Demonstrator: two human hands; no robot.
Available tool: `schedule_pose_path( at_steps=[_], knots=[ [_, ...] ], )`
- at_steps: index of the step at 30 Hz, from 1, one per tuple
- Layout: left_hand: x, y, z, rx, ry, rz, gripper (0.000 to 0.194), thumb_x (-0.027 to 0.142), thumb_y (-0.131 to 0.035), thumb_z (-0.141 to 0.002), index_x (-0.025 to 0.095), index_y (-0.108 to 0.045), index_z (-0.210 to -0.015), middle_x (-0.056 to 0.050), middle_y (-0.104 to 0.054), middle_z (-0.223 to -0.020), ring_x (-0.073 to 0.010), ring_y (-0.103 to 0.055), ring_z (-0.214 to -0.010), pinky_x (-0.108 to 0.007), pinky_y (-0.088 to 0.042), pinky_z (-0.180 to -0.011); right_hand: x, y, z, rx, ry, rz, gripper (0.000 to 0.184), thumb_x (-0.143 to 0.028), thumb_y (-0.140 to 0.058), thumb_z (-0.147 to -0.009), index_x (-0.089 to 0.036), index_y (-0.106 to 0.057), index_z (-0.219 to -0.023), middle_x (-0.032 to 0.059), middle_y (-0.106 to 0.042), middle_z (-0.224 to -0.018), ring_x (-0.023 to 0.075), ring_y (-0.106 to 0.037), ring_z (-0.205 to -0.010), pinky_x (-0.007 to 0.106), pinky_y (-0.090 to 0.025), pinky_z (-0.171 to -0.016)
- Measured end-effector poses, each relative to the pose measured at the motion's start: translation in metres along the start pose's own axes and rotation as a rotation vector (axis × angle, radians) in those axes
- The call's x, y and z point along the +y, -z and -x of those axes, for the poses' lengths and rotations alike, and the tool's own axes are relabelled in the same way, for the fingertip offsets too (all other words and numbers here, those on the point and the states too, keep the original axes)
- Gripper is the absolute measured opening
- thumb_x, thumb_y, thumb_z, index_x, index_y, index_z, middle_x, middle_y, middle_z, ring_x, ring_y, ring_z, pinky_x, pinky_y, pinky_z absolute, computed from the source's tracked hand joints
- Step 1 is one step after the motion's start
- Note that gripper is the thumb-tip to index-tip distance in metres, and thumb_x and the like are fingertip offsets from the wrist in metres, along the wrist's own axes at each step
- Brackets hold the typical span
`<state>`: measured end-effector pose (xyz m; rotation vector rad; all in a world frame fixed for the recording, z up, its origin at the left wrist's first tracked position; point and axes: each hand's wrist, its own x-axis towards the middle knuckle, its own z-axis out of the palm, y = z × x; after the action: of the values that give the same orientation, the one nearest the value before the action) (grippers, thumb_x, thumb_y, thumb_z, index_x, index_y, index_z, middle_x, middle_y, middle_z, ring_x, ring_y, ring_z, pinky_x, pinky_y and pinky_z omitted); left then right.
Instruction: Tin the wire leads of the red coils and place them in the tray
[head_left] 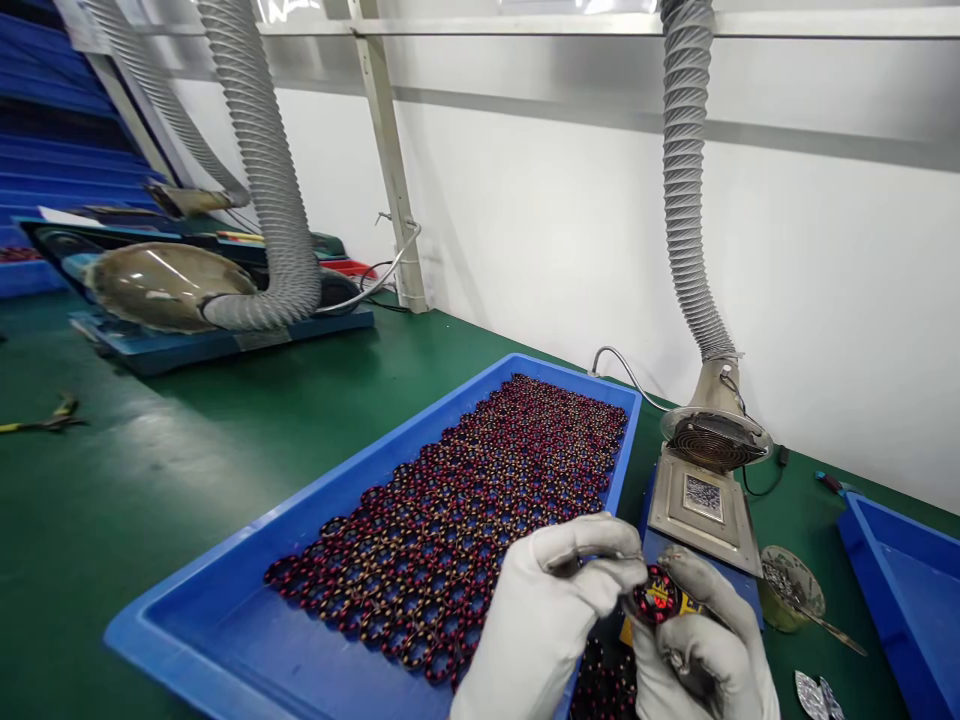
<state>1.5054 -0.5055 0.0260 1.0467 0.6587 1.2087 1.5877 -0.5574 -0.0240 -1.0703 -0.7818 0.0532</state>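
Observation:
My right hand, in a white glove with darkened fingertips, grips a small dark red and black ring-shaped wire coil. A red glow and a yellow patch show through the middle of the coil. My left hand, gloved in white too, pinches its thumb and forefinger together at the coil's left edge. Whatever lies between those fingertips is too small to make out. More ring coils lie in packed rows in a long blue tray, left of and beyond my hands. Further coils are heaped beneath my wrists.
Beyond my hands stands a solder pot under a fume hood with a grey hose. At right are a small cup with a stick in it, crumpled foil and another blue tray. Pliers lie far left.

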Motion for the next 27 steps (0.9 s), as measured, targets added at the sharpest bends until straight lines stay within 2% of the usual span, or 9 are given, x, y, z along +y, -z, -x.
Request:
schedule_pose_path(
  at_steps=[2, 4, 8, 12, 15, 17, 20, 22, 27],
  knots=[
    [-0.001, 0.0, 0.002, 0.064, -0.132, 0.119, 0.01, 0.011, -0.062, -0.054, 0.02, -0.066, -0.054, -0.001, -0.066, -0.065, -0.017, -0.061, -0.069, -0.021, -0.049, -0.061, -0.002, -0.006, 0.002, 0.072, 0.107, 0.041, 0.029, -0.002, -0.077, -0.052, -0.024, -0.058, -0.052, 0.0011, -0.065, -0.088, 0.0197, -0.059, -0.081, 0.03, -0.047, -0.067],
    [0.001, 0.002, 0.003, 0.077, -0.164, 0.156, 0.013, 0.012, -0.063, -0.054, 0.022, -0.068, -0.062, 0.0, -0.067, -0.071, -0.0168, -0.062, -0.072, -0.021, -0.049, -0.062, -0.003, -0.008, 0.001, 0.062, 0.141, 0.077, 0.029, -0.002, -0.076, -0.052, -0.024, -0.057, -0.052, 0.0007, -0.065, -0.086, 0.0189, -0.059, -0.079, 0.03, -0.047, -0.068],
    [0.01, 0.003, 0.002, -0.065, 0.059, 0.011, 0.028, 0.013, -0.066, -0.054, 0.018, -0.069, -0.081, -0.003, -0.069, -0.077, -0.0166, -0.062, -0.071, -0.021, -0.049, -0.062, 0.0, -0.005, 0.0, -0.048, 0.1, 0.065, 0.025, -0.008, -0.078, -0.053, -0.024, -0.058, -0.054, 0.0017, -0.066, -0.086, 0.0202, -0.06, -0.079, 0.034, -0.047, -0.074],
    [0.013, 0.0, 0.002, -0.025, 0.138, -0.044, 0.019, 0.017, -0.067, -0.056, 0.013, -0.068, -0.075, -0.003, -0.067, -0.066, -0.0157, -0.061, -0.065, -0.021, -0.048, -0.062, 0.008, -0.007, 0.003, 0.001, 0.279, 0.105, 0.021, -0.011, -0.072, -0.061, -0.021, -0.054, -0.056, 0.0044, -0.065, -0.09, 0.0195, -0.061, -0.077, 0.03, -0.048, -0.065],
    [0.012, 0.0, 0.002, -0.017, 0.145, -0.05, 0.018, 0.016, -0.068, -0.054, 0.012, -0.067, -0.072, -0.003, -0.067, -0.063, -0.0135, -0.059, -0.061, -0.018, -0.046, -0.057, 0.012, -0.008, 0.003, -0.053, 0.382, 0.167, 0.02, -0.013, -0.067, -0.068, -0.019, -0.05, -0.06, 0.0052, -0.062, -0.092, 0.0186, -0.06, -0.077, 0.03, -0.048, -0.064],
    [0.011, 0.002, 0.001, -0.012, 0.116, -0.019, 0.018, 0.015, -0.068, -0.055, 0.011, -0.068, -0.073, -0.003, -0.067, -0.065, -0.0128, -0.059, -0.06, -0.017, -0.047, -0.058, 0.013, -0.007, 0.001, -0.098, 0.4, 0.172, 0.02, -0.013, -0.065, -0.07, -0.019, -0.049, -0.061, 0.0042, -0.061, -0.091, 0.017, -0.06, -0.077, 0.029, -0.048, -0.064],
    [0.01, 0.005, -0.003, 0.104, -0.026, 0.108, 0.016, 0.015, -0.068, -0.058, 0.014, -0.068, -0.074, -0.003, -0.069, -0.071, -0.0135, -0.063, -0.066, -0.018, -0.049, -0.065, 0.011, -0.006, -0.003, -0.127, 0.369, 0.182, 0.021, -0.015, -0.065, -0.071, -0.019, -0.048, -0.061, 0.0036, -0.061, -0.092, 0.0151, -0.059, -0.077, 0.026, -0.046, -0.062],
    [0.011, 0.007, -0.005, 0.157, -0.059, 0.152, 0.019, 0.015, -0.069, -0.058, 0.016, -0.068, -0.077, -0.003, -0.07, -0.075, -0.0144, -0.064, -0.071, -0.019, -0.05, -0.067, 0.009, -0.005, -0.003, -0.115, 0.341, 0.183, 0.021, -0.017, -0.066, -0.072, -0.02, -0.048, -0.062, 0.004, -0.06, -0.094, 0.0149, -0.059, -0.078, 0.024, -0.045, -0.059],
    [0.016, 0.005, -0.002, -0.034, 0.119, -0.023, 0.025, 0.013, -0.069, -0.054, 0.013, -0.068, -0.079, -0.005, -0.07, -0.073, -0.0153, -0.063, -0.069, -0.019, -0.049, -0.064, 0.008, -0.006, -0.003, -0.109, 0.324, 0.19, 0.022, -0.017, -0.067, -0.071, -0.02, -0.048, -0.062, 0.003, -0.06, -0.091, 0.0136, -0.059, -0.077, 0.024, -0.044, -0.064]
  ],
)
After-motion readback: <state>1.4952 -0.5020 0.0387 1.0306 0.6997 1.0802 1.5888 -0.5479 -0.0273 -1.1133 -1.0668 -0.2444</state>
